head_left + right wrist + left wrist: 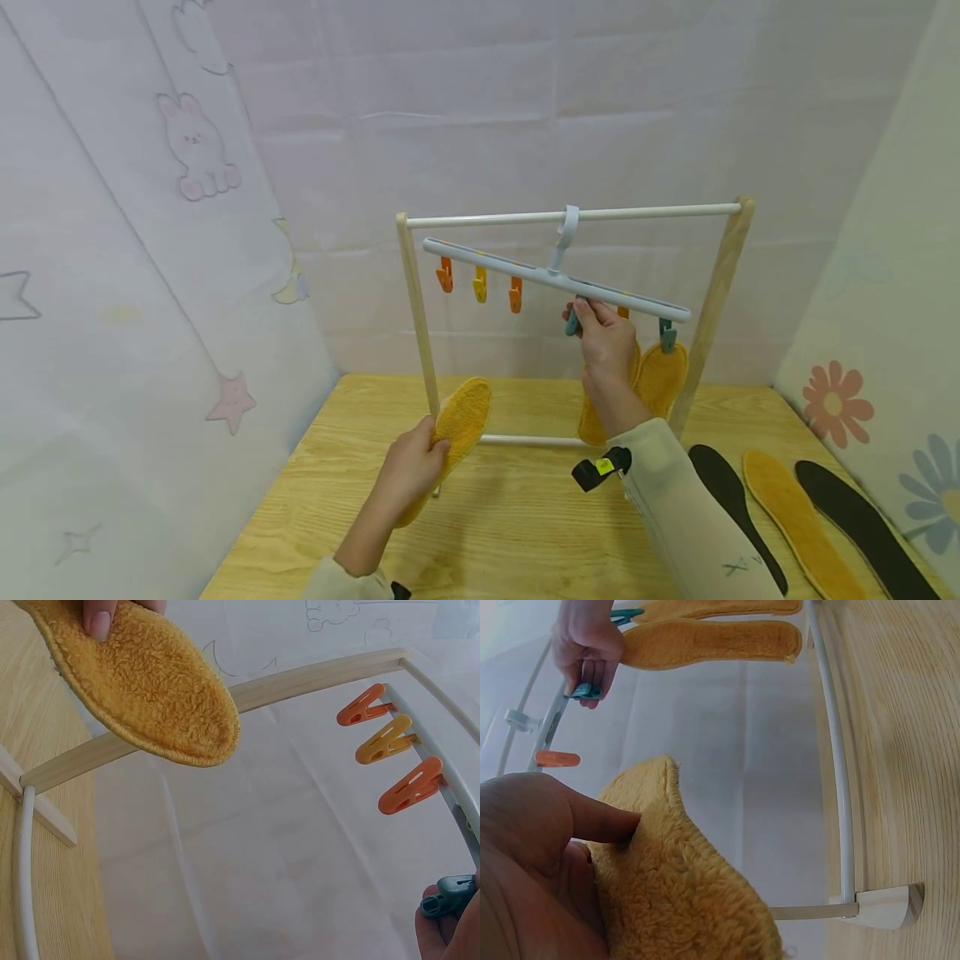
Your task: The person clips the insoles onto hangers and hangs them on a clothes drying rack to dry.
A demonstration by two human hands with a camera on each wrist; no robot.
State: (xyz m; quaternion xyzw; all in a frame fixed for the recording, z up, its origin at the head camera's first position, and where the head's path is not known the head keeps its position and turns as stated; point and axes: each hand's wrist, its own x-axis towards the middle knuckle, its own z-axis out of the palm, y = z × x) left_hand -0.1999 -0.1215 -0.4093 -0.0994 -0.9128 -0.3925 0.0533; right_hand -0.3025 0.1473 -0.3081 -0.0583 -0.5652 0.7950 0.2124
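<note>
My left hand [411, 471] grips a fuzzy yellow insole [465, 419] by its middle, thumb on the plush face, left of the rack's centre. Up at the clip hanger [491, 261], my right hand [611, 342] pinches a teal clothespin [572, 323]; nothing shows between that pin's jaws. The white hanger hooks over the rail and tilts down to the right. Two yellow insoles [712, 643] hang at its right end, one under a dark teal clothespin [667, 335], the other partly behind my right hand. Orange [412, 787] and yellow clothespins [385, 739] dangle bare on the left half.
The rack has wooden posts [420, 317] and a white top rail [487, 220]. On the wooden table [300, 508], at the right, lie a black insole [723, 479], a yellow insole [798, 517] and another black insole [862, 521]. Printed cloth walls [450, 100] stand behind and beside.
</note>
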